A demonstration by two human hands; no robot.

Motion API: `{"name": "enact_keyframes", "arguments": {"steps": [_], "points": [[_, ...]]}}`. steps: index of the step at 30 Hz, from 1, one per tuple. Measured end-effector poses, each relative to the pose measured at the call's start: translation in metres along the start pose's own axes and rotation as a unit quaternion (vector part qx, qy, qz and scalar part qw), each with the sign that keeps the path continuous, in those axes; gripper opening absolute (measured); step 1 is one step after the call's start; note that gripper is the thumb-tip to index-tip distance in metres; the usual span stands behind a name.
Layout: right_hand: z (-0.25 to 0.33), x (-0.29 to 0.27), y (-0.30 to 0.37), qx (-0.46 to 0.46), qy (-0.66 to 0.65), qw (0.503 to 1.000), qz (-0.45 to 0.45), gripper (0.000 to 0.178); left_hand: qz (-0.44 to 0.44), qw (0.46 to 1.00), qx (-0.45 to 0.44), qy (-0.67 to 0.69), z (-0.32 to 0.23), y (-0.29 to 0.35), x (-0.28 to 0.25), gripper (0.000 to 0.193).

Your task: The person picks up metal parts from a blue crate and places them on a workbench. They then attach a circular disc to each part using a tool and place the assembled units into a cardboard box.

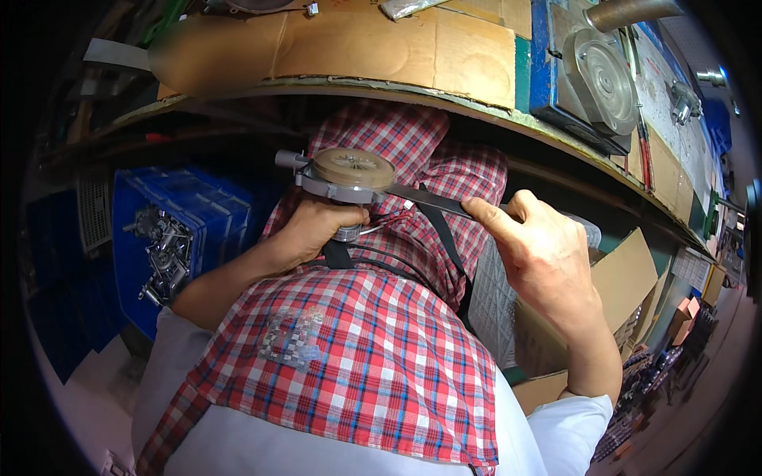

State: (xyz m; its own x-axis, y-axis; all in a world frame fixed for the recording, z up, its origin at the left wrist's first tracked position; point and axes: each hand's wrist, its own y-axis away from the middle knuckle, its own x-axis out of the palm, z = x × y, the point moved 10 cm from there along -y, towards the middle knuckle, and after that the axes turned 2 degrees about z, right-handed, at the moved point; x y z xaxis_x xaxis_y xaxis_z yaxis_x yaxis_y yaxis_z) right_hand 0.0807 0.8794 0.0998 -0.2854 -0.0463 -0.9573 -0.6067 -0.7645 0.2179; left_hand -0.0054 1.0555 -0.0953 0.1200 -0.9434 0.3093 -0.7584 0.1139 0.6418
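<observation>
Workbench (pixel 521 70) runs beyond the left hand (pixel 317 228) and right hand (pixel 548 246), cardboard (pixel 357 51) over much of its top, perhaps to protect what lies there; a checked apron (pixel 381 349) covers the lap below them, probably keeping clothes clean; a blue bin (pixel 218 210) stands left of the left hand, its metal parts (pixel 168 254) probably placed for easy reach; an open cardboard box (pixel 627 270) sits beside the right forearm; a round housing (pixel 357 168) rests above the left hand, which is wrapped around its lower part, apparently to steady it face-up; the right hand pinches a flat metal strip (pixel 429 198), presumably for fine control, its far end at the housing's rim, contact uncertain; thin wires (pixel 390 220) hang between the hands, below the strip.
</observation>
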Motion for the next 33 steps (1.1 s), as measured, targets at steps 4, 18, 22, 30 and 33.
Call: {"name": "enact_keyframes", "arguments": {"steps": [4,18,22,30,33], "points": [[-0.002,0.001,-0.003,-0.011,0.008,1.000,0.009,0.044,-0.006,1.000,0.019,-0.019,-0.002,-0.003,0.001,0.024],[0.016,0.046,0.010,0.102,-0.064,0.992,0.033,0.056,-0.021,0.995,0.078,-0.056,-0.003,-0.013,-0.001,0.016],[0.020,0.050,0.011,0.126,-0.071,0.989,0.007,0.056,-0.025,0.993,0.109,-0.046,-0.011,-0.015,0.001,0.016],[0.024,0.062,0.015,0.141,-0.074,0.987,-0.019,0.055,-0.032,0.993,0.105,-0.037,-0.007,-0.017,-0.002,0.017],[0.025,0.062,0.015,0.146,-0.076,0.986,-0.022,0.054,-0.034,0.992,0.108,-0.050,-0.007,-0.018,-0.004,0.018]]}}
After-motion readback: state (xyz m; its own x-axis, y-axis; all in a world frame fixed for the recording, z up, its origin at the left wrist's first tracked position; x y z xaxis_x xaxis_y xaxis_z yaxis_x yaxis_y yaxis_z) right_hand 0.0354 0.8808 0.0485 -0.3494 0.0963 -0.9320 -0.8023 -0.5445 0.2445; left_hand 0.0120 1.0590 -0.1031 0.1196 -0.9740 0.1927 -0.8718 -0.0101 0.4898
